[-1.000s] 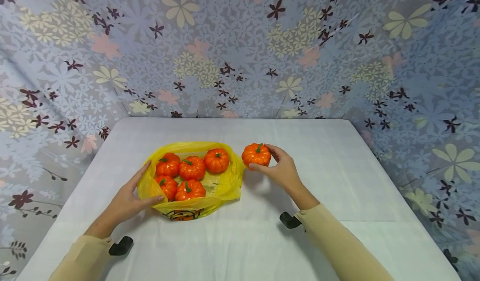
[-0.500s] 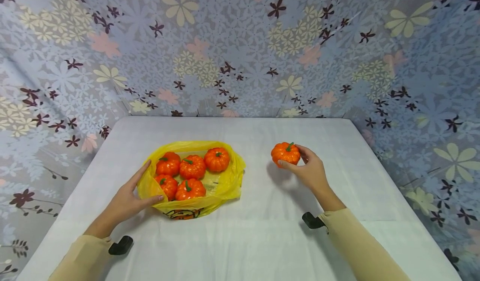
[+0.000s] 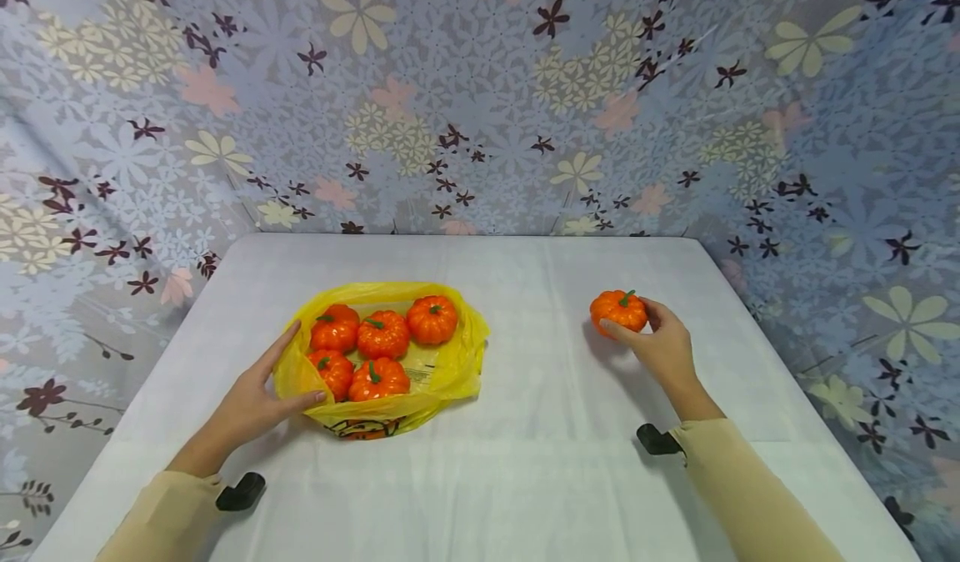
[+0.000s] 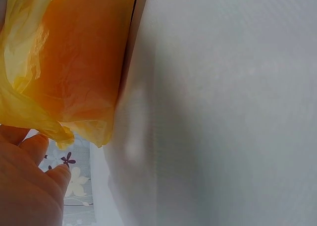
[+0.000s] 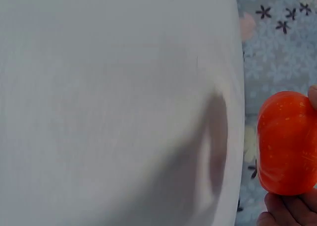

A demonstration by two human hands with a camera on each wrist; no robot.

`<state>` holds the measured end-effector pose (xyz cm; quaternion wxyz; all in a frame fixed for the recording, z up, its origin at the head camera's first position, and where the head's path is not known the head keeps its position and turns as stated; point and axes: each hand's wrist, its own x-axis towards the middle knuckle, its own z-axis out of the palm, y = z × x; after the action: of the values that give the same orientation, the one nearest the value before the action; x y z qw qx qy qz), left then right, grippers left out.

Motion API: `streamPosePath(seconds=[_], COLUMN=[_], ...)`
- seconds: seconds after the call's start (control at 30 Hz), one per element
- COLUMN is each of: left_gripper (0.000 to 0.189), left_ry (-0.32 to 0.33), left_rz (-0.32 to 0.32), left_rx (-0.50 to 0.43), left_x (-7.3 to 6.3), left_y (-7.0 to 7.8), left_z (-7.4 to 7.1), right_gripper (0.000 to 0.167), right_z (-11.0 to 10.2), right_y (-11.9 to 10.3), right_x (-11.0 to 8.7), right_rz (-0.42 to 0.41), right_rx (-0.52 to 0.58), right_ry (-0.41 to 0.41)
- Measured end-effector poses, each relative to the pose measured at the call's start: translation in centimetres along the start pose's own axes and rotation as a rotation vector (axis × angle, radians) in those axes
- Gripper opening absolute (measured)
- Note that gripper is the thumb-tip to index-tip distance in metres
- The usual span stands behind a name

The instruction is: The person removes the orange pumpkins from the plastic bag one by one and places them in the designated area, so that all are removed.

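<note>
In the head view my right hand [image 3: 663, 352] holds a small orange pumpkin [image 3: 618, 312] with a green stem, thumb in front and fingers behind. A shadow below shows it raised over the table. The right wrist view shows this pumpkin [image 5: 286, 144] at its right edge, with fingertips [image 5: 290, 209] below it. My left hand [image 3: 251, 403] rests spread against the left side of a yellow plastic bag [image 3: 461, 370], its thumb at the near rim. Inside the wide-mouthed bag lie several similar pumpkins [image 3: 383, 334]. In the left wrist view, orange shows through the bag's wall [image 4: 74, 72].
A white cloth covers the table [image 3: 525, 495]. Behind and beside it hangs floral fabric [image 3: 480, 112]. A black device [image 3: 242, 492] sits at the left wrist, another black device [image 3: 658, 439] at the right.
My right hand has carried the pumpkin rightward, from beside the bag's right rim to the right part of the table. The left hand and bag have stayed put.
</note>
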<state>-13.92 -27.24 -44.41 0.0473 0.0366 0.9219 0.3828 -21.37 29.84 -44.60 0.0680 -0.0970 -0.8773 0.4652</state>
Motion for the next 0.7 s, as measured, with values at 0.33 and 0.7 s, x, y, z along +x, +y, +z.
streamPosePath(seconds=[0.33, 0.7], left_gripper=[0.112, 0.112], left_ry=[0.001, 0.013], left_rz=[0.007, 0.008], left_rx=[0.005, 0.006], left_x=[0.0, -0.1], left_y=[0.1, 0.1], left_z=[0.1, 0.2], right_gripper=[0.105, 0.1], right_z=[-1.3, -1.6], right_y=[2.2, 3.0], right_x=[0.8, 1.4], right_rz=[0.066, 0.123], right_rx=[-0.049, -0.087], right_ry=[0.032, 0.035])
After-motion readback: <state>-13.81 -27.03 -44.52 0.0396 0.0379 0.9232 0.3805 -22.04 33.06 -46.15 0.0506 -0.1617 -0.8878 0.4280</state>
